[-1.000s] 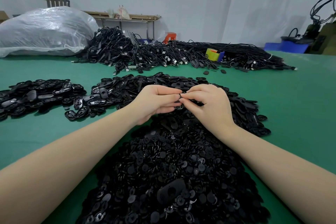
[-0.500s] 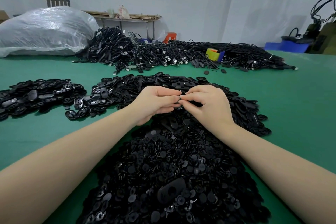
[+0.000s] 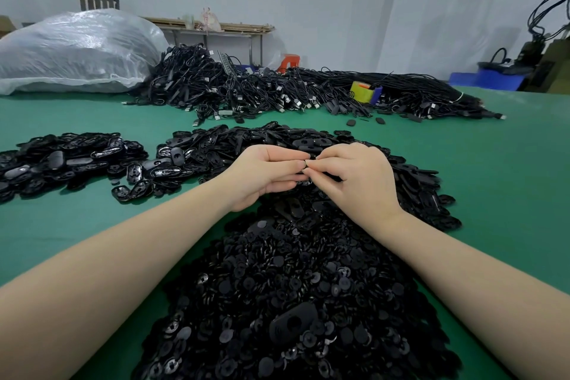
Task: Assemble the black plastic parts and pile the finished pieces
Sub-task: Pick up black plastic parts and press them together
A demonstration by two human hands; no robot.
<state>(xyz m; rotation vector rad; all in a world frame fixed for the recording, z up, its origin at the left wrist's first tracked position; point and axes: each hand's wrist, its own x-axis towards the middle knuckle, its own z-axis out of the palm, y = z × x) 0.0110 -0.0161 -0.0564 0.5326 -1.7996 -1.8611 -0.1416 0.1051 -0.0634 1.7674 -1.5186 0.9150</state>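
Over green table [image 3: 493, 188], left hand [image 3: 262, 176] and right hand [image 3: 357, 179] pinch one small black part [image 3: 311, 158] between curled fingertips.

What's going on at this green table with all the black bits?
A person is fitting small black plastic parts together. The left hand and right hand meet fingertip to fingertip, pinching a small black piece between them above the heap of round parts. Oval shells lie just beyond, and a separate pile sits to the left on the table.
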